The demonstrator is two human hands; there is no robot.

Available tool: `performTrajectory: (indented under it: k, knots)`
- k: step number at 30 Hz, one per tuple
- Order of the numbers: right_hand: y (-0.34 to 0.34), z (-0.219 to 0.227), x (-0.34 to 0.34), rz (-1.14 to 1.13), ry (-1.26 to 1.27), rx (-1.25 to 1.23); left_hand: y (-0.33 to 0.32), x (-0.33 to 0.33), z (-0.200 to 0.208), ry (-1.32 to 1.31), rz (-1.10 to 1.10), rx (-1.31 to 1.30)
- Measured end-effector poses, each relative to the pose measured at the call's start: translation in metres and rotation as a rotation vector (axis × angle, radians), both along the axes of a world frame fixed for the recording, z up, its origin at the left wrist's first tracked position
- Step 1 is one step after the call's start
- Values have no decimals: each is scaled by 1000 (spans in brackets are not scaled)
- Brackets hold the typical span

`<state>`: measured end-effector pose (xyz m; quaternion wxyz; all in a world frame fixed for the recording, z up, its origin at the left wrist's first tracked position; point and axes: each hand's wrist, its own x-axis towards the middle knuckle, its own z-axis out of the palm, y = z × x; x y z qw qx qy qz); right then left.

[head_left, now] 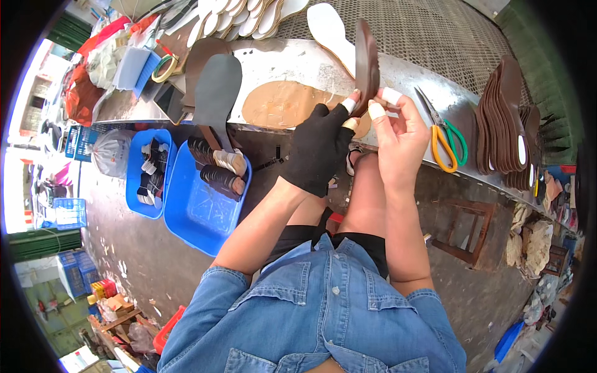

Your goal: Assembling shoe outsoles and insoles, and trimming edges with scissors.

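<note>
A brown shoe insole point(367, 65) is held upright, edge-on to me, over the workbench. My left hand point(320, 146), in a black fingerless glove with tape on the fingers, grips its lower end. Pinched at the same end, close beside the left fingertips, is my right hand point(401, 133), bare with white finger tape. Behind the insole lies a white insole board point(326, 28). A tan sole-shaped patch point(273, 104) is on the bench under the hands. To its left rests a dark grey sole-shaped piece point(217, 87), its narrow end hanging over the edge.
Scissors point(443, 133) with orange and green handles lie right of my hands, before stacked brown insoles point(500, 118). White insole boards point(249, 15) are piled at the back. Blue tubs point(202, 217) with bundled pieces stand lower left. A tape roll point(164, 68) sits far left.
</note>
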<state>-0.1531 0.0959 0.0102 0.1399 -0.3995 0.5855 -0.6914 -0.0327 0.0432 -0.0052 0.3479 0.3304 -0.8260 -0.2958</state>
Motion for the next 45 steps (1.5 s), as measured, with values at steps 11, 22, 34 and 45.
performTrajectory:
  k: [11,22,34,45]
  knots:
    - [2,16,-22,375,-327,148,-2,11,12,-144,20,-22]
    - [-1,7,-3,323,-231,294,-8,14,10,-174,82,-69]
    - [15,8,-2,374,-192,171,3,20,9,134,-235,393]
    - [-6,20,-25,396,-56,241,4,19,13,63,-241,553]
